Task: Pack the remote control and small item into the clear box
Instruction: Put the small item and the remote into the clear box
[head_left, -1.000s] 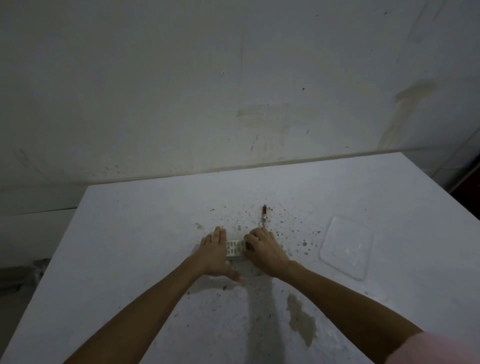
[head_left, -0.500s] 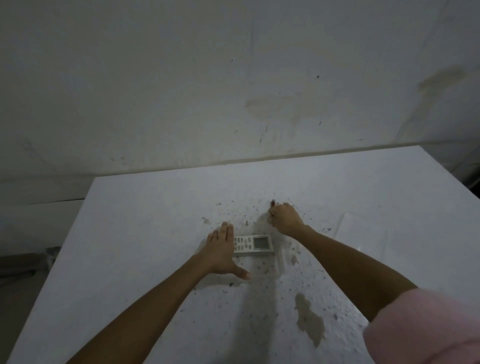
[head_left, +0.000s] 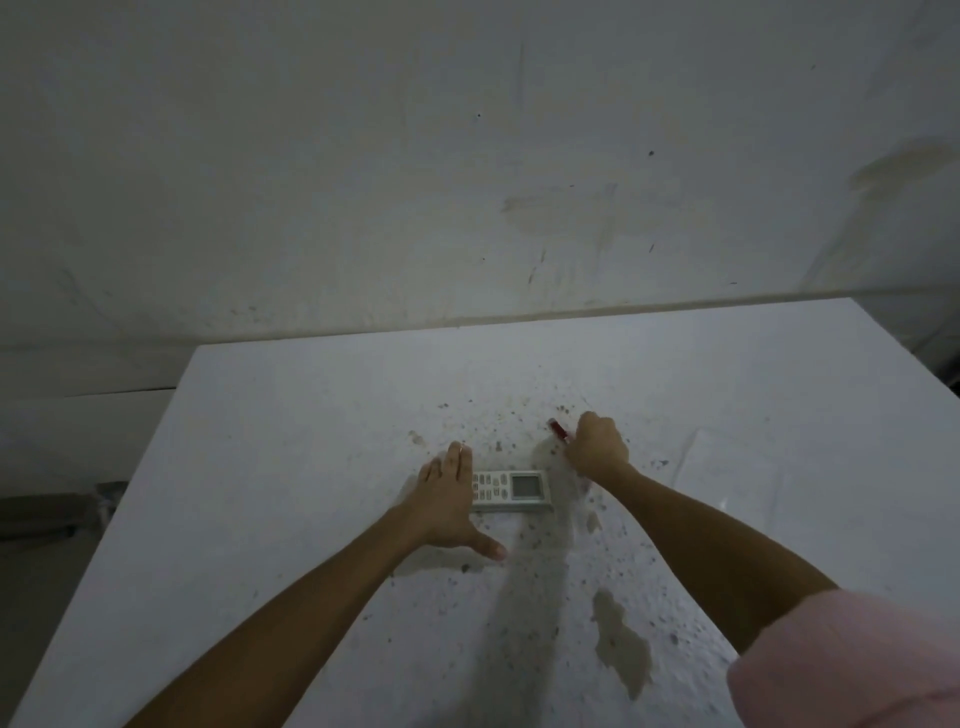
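A grey remote control (head_left: 511, 491) with a small screen lies flat at the middle of the white table (head_left: 291, 447). My left hand (head_left: 447, 499) rests open against its left end, fingers flat and thumb spread. Just behind the remote, my right hand (head_left: 596, 446) is closed around a small red item (head_left: 559, 429), whose red tip sticks out at the hand's left. A faint clear piece (head_left: 727, 475), either the box or its lid, lies flat to the right of the right hand.
The table top is speckled with dark crumbs around the remote and carries a brown stain (head_left: 623, 644) near the front. A stained white wall (head_left: 467, 182) stands right behind the table. The table's left edge drops off to a dark floor.
My right hand left the remote's right end, reached back to the red item and closed on it. The left hand stayed at the remote's left end.
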